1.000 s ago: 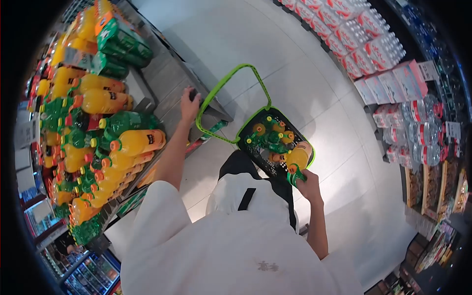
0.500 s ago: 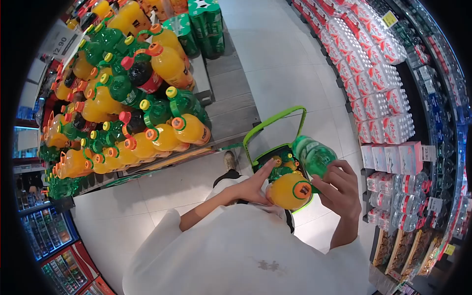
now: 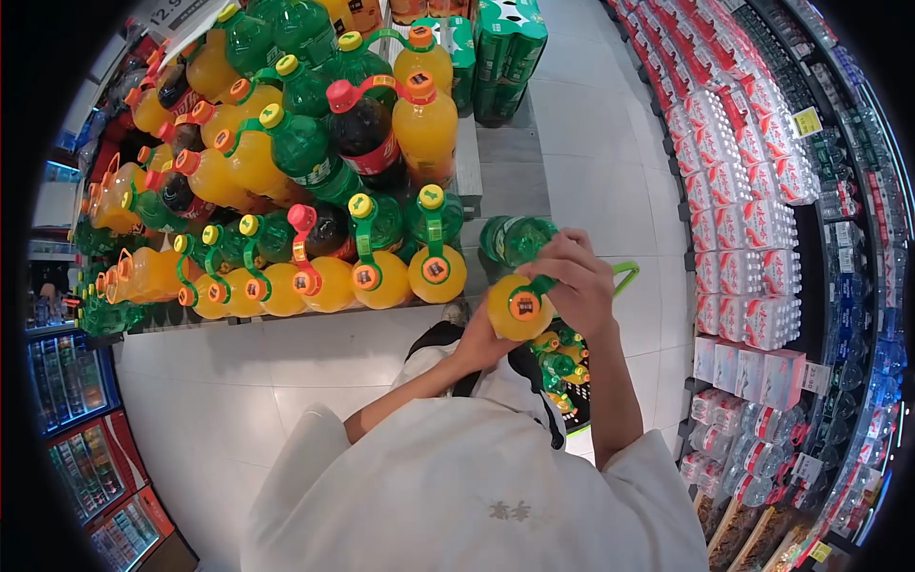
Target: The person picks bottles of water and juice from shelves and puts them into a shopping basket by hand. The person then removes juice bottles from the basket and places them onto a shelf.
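Observation:
My left hand (image 3: 481,345) is wrapped round the side of an orange drink bottle (image 3: 518,309) with an orange cap, in front of my chest. My right hand (image 3: 576,276) closes on the top of a green bottle (image 3: 516,240), which lies tilted just beyond the orange one. A green band joins the two bottles near their caps. Below my right forearm, a basket (image 3: 574,419) with a lime-green handle (image 3: 624,277) holds several small green and orange bottles (image 3: 556,367). My forearm partly hides it.
At the left a display (image 3: 229,322) carries many orange, green and dark bottles in banded pairs. Green can packs (image 3: 508,57) stand at its far end. Shelves with red-and-white bottle packs (image 3: 720,229) line the right, and lit coolers (image 3: 71,381) the lower left.
Both hands and the two bottles have moved left and away from the basket, nearer the display. The view has shifted, so the display looks closer and the basket is more hidden.

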A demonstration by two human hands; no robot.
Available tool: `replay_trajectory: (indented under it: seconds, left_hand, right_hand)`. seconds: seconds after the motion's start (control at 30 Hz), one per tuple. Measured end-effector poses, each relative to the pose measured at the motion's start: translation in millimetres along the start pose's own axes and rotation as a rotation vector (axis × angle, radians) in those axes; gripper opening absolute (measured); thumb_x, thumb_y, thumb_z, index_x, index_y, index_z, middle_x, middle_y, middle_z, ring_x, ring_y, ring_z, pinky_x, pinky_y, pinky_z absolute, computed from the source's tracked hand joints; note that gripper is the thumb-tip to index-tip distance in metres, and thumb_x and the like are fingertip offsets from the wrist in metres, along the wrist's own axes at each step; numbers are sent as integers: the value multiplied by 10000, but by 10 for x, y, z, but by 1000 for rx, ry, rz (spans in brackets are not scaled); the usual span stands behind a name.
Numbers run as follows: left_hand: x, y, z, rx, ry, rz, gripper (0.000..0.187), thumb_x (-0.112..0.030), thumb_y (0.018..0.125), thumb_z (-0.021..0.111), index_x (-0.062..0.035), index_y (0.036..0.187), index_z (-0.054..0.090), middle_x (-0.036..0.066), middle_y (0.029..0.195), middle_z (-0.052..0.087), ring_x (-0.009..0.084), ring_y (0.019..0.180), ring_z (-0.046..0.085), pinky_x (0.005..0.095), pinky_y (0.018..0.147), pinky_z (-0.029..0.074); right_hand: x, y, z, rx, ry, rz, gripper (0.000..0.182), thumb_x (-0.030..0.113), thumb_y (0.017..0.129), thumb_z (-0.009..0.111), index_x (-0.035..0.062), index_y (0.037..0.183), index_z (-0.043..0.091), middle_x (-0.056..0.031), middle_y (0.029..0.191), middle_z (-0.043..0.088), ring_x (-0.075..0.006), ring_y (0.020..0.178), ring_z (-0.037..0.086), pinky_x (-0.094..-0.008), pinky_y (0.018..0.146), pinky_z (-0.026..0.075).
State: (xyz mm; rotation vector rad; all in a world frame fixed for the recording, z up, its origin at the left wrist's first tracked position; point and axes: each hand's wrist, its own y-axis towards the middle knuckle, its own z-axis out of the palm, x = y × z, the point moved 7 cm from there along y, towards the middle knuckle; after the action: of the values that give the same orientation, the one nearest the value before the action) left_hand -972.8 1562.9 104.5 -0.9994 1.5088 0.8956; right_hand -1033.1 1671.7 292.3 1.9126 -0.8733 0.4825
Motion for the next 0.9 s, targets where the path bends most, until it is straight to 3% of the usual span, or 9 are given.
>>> replay_trajectory:
  seconds: [0.03, 0.13, 0.2, 0.27, 0.37, 0.47, 0.63, 0.8, 0.9]
  left_hand:
    - [26, 14, -41, -25, -45, -35, 433, -111, 761, 736, -54, 1160, 579, 117, 1113, 609, 280, 1067, 585, 380, 918, 464]
    - [384, -1, -178, -309, 222, 5, 402, -93, 746, 736, -48, 1123, 604, 120, 1051, 644, 298, 977, 626, 387, 852, 499]
    - [552, -29, -169, -380, 292, 19, 399, -116, 755, 734, -45, 1125, 604, 135, 1061, 646, 313, 985, 624, 395, 848, 501]
    - [755, -69, -74, -346, 273, -38, 393, -168, 780, 721, -41, 1133, 600, 161, 1092, 639, 342, 1017, 611, 409, 857, 497]
    - [1131, -174, 137, -202, 268, -288, 358, -251, 863, 633, -45, 1152, 590, 188, 1118, 626, 381, 1042, 589, 442, 861, 485]
    - [1260, -158, 182, -206, 310, -241, 349, -302, 935, 533, -55, 1178, 577, 207, 1143, 612, 407, 1056, 569, 469, 868, 468]
    - [1231, -77, 204, 86, 119, -564, 330, -277, 973, 469, -55, 1202, 550, 183, 1119, 619, 335, 979, 612, 422, 848, 471]
    - [1512, -4, 301, 42, -86, -553, 397, -348, 1005, 390, -41, 1217, 524, 149, 1128, 598, 270, 1007, 589, 381, 873, 448]
    - [1400, 88, 209, 49, -43, -534, 446, -396, 1013, 368, -33, 1234, 502, 136, 1170, 577, 271, 1065, 552, 372, 921, 415]
  right_hand:
    - [-91, 61, 81, 7, 14, 14, 229, -61, 644, 666, 52, 840, 701, -37, 719, 626, -175, 684, 591, -391, 872, 444]
    - [-287, 154, 269, 22, 38, 51, 189, -34, 681, 721, 57, 845, 695, -40, 738, 655, -159, 720, 627, -404, 919, 440]
    - [-353, 145, 350, 25, 32, 68, 192, -10, 686, 764, 58, 851, 692, -39, 749, 670, -150, 748, 648, -421, 944, 439]
    - [-401, 152, 410, 2, 87, 67, 220, 0, 670, 792, 54, 858, 693, -39, 753, 672, -176, 779, 656, -438, 954, 438]
    - [-441, 186, 452, -43, 156, 88, 252, -2, 648, 809, 47, 867, 696, -46, 781, 680, -225, 864, 656, -447, 967, 442]
    - [-478, 158, 404, -49, 147, 116, 264, 7, 636, 818, 43, 871, 703, -71, 890, 688, -270, 966, 634, -429, 965, 456]
    - [-600, 137, 431, -64, 75, 143, 308, 81, 609, 841, 70, 890, 715, -91, 1147, 630, -291, 1112, 578, -397, 902, 492]
    - [-913, 116, 492, -85, 195, 352, 217, 27, 708, 774, 69, 911, 710, -131, 1283, 573, -314, 1171, 551, -383, 947, 467]
    - [-1277, 26, 464, -194, 936, 489, 229, -65, 745, 696, 52, 942, 697, -181, 1306, 555, -282, 1196, 542, -390, 1019, 414]
